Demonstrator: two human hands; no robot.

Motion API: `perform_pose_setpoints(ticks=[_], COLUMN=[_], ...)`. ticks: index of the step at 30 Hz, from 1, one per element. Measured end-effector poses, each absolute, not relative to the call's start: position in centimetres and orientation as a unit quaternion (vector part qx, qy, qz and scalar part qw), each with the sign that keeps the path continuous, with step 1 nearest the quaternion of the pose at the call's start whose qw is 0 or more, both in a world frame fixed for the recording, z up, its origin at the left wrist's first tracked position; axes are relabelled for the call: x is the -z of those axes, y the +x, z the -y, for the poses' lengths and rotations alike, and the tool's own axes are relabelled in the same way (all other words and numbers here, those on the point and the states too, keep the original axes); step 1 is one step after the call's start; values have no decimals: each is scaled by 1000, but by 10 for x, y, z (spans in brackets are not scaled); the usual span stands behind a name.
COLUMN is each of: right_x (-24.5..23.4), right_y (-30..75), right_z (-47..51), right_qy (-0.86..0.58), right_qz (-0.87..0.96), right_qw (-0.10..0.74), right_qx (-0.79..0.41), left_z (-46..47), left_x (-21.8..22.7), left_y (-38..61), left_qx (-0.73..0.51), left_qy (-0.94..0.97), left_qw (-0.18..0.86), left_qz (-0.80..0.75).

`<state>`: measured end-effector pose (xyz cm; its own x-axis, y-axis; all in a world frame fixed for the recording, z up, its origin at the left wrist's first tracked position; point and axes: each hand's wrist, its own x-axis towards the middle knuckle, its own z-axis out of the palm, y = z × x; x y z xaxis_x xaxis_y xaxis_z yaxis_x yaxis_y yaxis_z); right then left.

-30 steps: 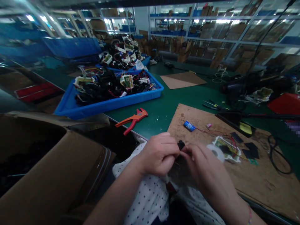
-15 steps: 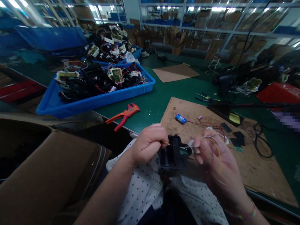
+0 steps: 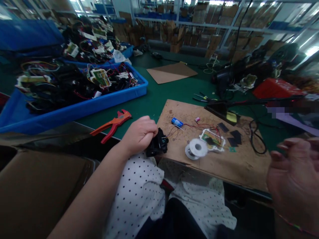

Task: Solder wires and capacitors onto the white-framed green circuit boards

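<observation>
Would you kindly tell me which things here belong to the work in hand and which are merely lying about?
Probably in the work:
black housing, held in the left hand
spool on the brown board

Apparently just lying about:
orange-red hand tool
cardboard sheet farther back

The housing [image 3: 158,146] looks plastic, the board [image 3: 239,166] rough and matt, the blue tray [image 3: 112,101] smooth plastic.

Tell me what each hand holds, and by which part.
The left hand grips the black housing by its upper left side as pictured; the right hand shows nothing held.
</observation>
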<state>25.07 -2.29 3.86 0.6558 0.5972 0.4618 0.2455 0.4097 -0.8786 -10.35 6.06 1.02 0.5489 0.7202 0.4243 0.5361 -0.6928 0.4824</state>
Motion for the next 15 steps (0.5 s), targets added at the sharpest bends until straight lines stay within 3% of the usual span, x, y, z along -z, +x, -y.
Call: perform_pose_setpoints(ticks=[7, 15], right_x=[9, 26], right_y=[264, 277], right_z=[29, 16], right_qy=[-618, -622], right_qz=[431, 376], right_qw=[655, 672], right_qx=[-58, -145], left_z=[-81, -34], left_x=[-8, -16], left_y=[-96, -82], left_qx=[-258, -390], left_qy=[883, 809], left_qw=[134, 113], left_qz=[-369, -426])
